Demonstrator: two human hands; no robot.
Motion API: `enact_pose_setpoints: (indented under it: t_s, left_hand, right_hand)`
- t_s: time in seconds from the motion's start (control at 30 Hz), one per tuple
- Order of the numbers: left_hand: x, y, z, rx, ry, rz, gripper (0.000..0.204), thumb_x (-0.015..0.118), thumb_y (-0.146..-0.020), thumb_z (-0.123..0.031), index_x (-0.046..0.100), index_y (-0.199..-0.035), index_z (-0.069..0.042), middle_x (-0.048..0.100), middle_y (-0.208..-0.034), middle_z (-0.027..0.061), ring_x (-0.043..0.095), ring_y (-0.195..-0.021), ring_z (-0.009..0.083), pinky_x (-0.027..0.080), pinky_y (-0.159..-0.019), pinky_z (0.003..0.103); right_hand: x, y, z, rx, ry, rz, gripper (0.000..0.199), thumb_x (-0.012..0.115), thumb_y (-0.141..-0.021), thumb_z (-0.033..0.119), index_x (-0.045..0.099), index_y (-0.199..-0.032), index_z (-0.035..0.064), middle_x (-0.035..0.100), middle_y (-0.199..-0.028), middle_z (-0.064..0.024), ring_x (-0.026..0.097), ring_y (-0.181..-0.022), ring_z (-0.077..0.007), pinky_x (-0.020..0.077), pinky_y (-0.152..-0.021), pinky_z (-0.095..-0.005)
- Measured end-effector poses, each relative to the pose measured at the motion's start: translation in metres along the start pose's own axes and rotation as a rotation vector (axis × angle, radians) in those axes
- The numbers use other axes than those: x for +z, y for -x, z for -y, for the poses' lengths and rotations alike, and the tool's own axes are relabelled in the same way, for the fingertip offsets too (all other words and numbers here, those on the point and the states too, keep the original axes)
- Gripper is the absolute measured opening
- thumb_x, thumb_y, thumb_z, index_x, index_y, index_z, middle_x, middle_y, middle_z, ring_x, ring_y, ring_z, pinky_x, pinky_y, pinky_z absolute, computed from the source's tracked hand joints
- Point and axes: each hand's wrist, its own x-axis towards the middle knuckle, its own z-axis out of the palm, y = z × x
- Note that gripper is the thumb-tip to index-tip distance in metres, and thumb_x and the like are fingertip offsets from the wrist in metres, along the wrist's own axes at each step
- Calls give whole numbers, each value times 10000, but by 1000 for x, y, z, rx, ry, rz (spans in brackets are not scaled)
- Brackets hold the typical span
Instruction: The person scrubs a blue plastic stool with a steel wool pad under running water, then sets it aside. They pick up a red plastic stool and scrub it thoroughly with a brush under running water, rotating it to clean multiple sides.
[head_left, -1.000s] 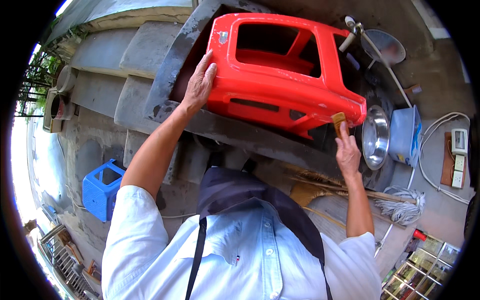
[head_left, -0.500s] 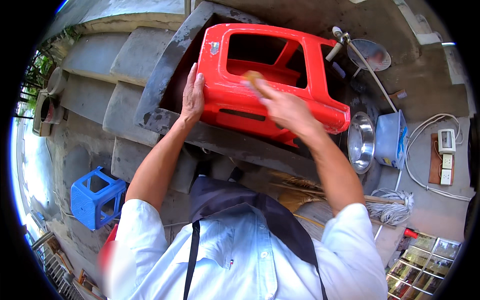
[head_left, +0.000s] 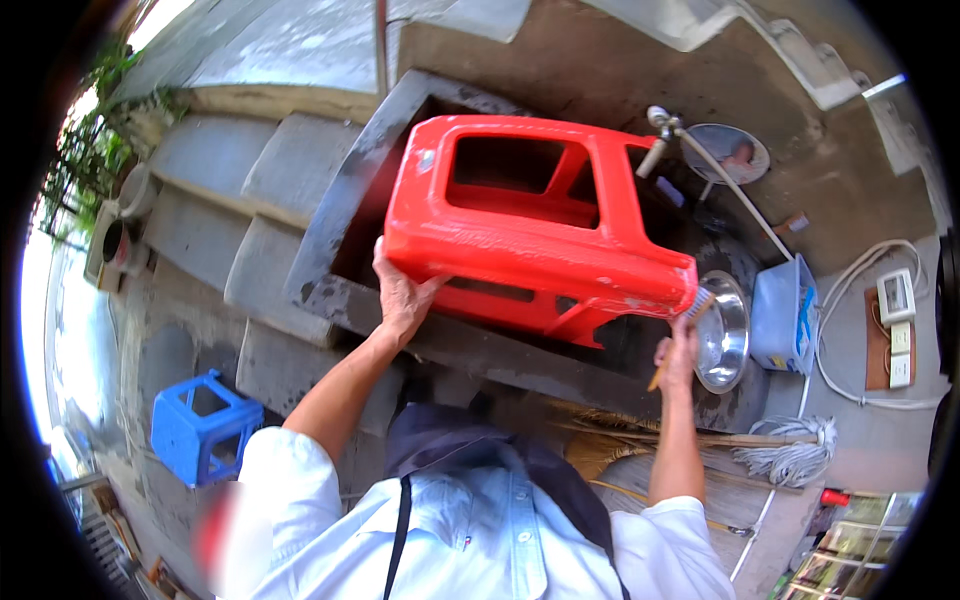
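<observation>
A large red plastic stool (head_left: 530,235) lies on its side over a dark concrete basin (head_left: 340,230). My left hand (head_left: 400,295) presses against the stool's lower left edge and steadies it. My right hand (head_left: 678,355) is shut on a small scrubbing brush (head_left: 690,312) with a wooden handle, its bristles touching the stool's lower right corner.
A metal bowl (head_left: 725,345) and a pale blue tub (head_left: 782,315) sit to the right of the basin, under a tap with a hose (head_left: 665,130). A mop (head_left: 790,462) and broom lie lower right. A small blue stool (head_left: 200,425) stands lower left.
My right hand swung from the stool's upper face down to its lower right corner with the brush. My left hand slid lower along the stool's left edge.
</observation>
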Motion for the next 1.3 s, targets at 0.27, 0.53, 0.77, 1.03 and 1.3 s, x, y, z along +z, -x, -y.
enact_pose_setpoints:
  t_s: [0.27,0.53,0.77,1.03,1.3]
  left_hand:
    - [-8,-42,-23,-52,-3,-26,1107,812,-669,-168,159,-1550,-15,545,-1330,219,595,-1197,361,477,-1035,414]
    - [-35,-155,-123,-63,-488,221,1196,788,-650,-413,164,-1601,-44,647,-1225,303,632,-1158,454,514,-991,477]
    - [-38,-245,-128,29,-738,501,1134,795,-592,-509,379,-1492,41,650,-1263,286,634,-1192,403,507,-1007,430]
    - [3,-201,-23,-198,-712,393,1017,717,-766,-558,298,-1601,-159,506,-1444,317,541,-1288,496,455,-1092,481]
    - [9,-32,-93,572,-478,435,265,662,-921,-281,680,-1009,-31,682,-1001,145,623,-1048,335,433,-986,452]
  right_hand:
    - [53,-10,26,4,-511,162,330,560,-1041,460,497,-1039,137,494,-679,-1,433,-418,-95,336,-348,-236]
    - [73,-63,123,-51,-559,258,363,521,-1064,435,616,-986,93,598,-731,-34,419,-425,-81,318,-372,-233]
    - [66,-81,125,40,-282,104,236,653,-1005,289,577,-1014,65,683,-865,-99,478,-466,-72,358,-376,-241]
    - [57,-55,93,-343,556,282,686,571,-1013,533,377,-1466,55,632,-951,-103,634,-759,-174,516,-637,-306]
    - [96,39,129,-838,1300,706,529,654,-958,198,532,-1472,232,550,-930,-181,670,-671,-389,579,-587,-470]
